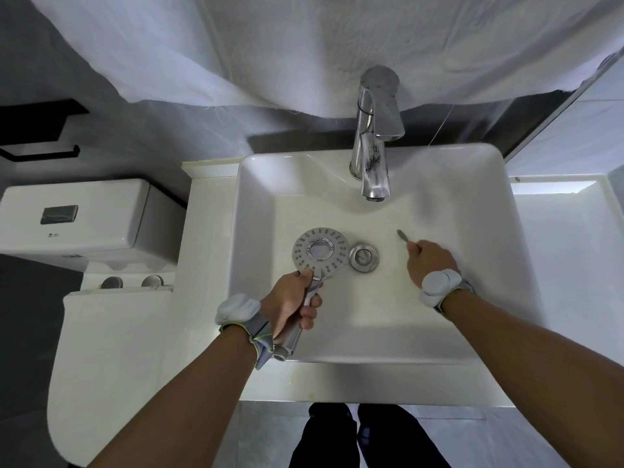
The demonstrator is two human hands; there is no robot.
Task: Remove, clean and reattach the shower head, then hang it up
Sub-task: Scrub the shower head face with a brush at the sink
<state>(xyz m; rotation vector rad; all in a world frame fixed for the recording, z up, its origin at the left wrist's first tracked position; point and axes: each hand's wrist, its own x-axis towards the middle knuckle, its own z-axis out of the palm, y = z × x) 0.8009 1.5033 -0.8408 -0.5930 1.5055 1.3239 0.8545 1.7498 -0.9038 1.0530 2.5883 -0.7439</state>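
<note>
A person leans over a white rectangular basin (256, 211), seen from above, both forearms reaching in from below. The left hand (292, 300) wraps its fingers around the chrome handle of a detached shower head (320, 253), holding it over the basin with the round spray face turned upward. The threaded end of the handle sticks out below the wrist, past the basin's near rim. The right hand (427, 261) is curled around a thin tool (402, 236), perhaps a small brush; only its slim tip shows beyond the fingers, pointing up and left. The tool is too small to name for sure. Between the two hands, just right of the spray face, sits the metal drain plug (363, 257). Beyond the hands, a chrome tap (373, 136) rises at the basin's far edge. Each wrist wears a grey strap with a pale pod. The basin rests on a pale worktop (209, 251). Left of the left hand stands a white toilet (91, 217).
</note>
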